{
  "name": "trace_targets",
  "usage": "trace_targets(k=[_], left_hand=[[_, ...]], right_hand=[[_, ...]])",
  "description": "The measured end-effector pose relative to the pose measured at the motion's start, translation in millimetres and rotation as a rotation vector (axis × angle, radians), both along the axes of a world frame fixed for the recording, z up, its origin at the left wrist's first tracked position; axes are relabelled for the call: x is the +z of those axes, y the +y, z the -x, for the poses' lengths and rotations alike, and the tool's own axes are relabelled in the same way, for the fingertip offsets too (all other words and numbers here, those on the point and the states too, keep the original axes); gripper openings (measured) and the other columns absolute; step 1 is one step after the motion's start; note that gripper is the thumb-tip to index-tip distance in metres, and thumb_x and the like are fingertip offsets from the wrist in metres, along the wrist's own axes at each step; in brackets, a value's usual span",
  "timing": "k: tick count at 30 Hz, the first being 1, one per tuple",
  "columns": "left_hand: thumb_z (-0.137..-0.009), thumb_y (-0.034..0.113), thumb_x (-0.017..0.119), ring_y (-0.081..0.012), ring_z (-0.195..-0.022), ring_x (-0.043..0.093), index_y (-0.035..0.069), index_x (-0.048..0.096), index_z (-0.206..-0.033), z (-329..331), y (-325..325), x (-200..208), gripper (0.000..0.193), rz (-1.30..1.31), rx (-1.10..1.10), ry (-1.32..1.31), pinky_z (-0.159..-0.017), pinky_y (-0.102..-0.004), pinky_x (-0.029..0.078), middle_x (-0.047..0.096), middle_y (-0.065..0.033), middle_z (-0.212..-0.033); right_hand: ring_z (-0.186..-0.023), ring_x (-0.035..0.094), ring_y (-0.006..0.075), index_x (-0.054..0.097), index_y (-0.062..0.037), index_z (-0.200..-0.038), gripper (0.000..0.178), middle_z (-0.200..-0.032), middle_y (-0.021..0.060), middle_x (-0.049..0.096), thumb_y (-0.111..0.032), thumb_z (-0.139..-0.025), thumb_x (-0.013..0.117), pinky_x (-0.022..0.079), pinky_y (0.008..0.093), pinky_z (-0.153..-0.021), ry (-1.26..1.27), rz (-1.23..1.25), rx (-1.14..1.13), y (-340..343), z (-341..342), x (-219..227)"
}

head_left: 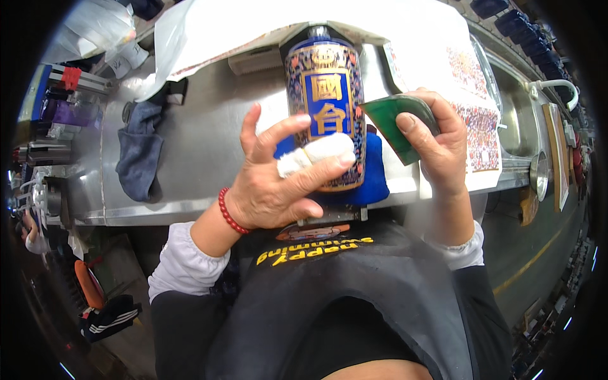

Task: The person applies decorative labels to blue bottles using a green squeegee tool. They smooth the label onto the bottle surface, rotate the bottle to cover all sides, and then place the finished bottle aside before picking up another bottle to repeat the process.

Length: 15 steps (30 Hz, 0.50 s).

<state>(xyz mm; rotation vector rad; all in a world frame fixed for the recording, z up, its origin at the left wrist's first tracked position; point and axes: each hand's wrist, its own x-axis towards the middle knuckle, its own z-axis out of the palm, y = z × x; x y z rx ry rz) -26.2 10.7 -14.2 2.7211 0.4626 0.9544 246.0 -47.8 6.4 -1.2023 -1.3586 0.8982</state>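
Note:
A blue bottle with gold characters and a dense floral pattern lies in front of me, its neck pointing away. Beneath its near end is a bright blue cloth. Over the lower part of the bottle my left hand has its fingers spread, with white wrapping around one or more of them; whether the hand touches the bottle I cannot tell. To the right of the bottle, my right hand grips a flat green scraper between thumb and fingers, one corner pointing at the bottle's side.
The metal worktop carries a grey-blue rag at left. White sheeting covers its far side, and a printed patterned sheet lies at right. Beyond are a sink with a white tap. Purple packaging sits far left.

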Motion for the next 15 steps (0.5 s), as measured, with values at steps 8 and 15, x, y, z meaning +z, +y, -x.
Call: trace_targets(k=[8,15], left_hand=[[-0.108,0.04,0.048,-0.03,-0.124,0.06,-0.002,0.058,-0.138,-19,62,-18,0.052,0.584,0.04,-0.515,-0.112,-0.0412,0.042,0.067,-0.0164,-0.131],[-0.105,0.029,0.057,-0.0226,-0.096,0.073,-0.002,0.067,-0.122,-53,131,-12,0.037,1.783,-0.314,-0.548,-0.092,-0.0386,0.059,0.075,-0.0142,-0.109]], right_hand=[[-0.077,0.068,0.0175,0.075,-0.0057,-0.109,0.031,-0.089,0.0078,0.068,-0.002,-0.079,0.08,0.053,0.0277,-0.067,-0.444,-0.6,-0.05,17,21,8],[-0.084,0.058,0.0199,0.068,0.0024,-0.11,0.027,-0.093,0.0121,0.065,-0.001,-0.084,0.074,0.045,0.0321,-0.075,-0.303,-0.206,0.132,-56,2,-14]])
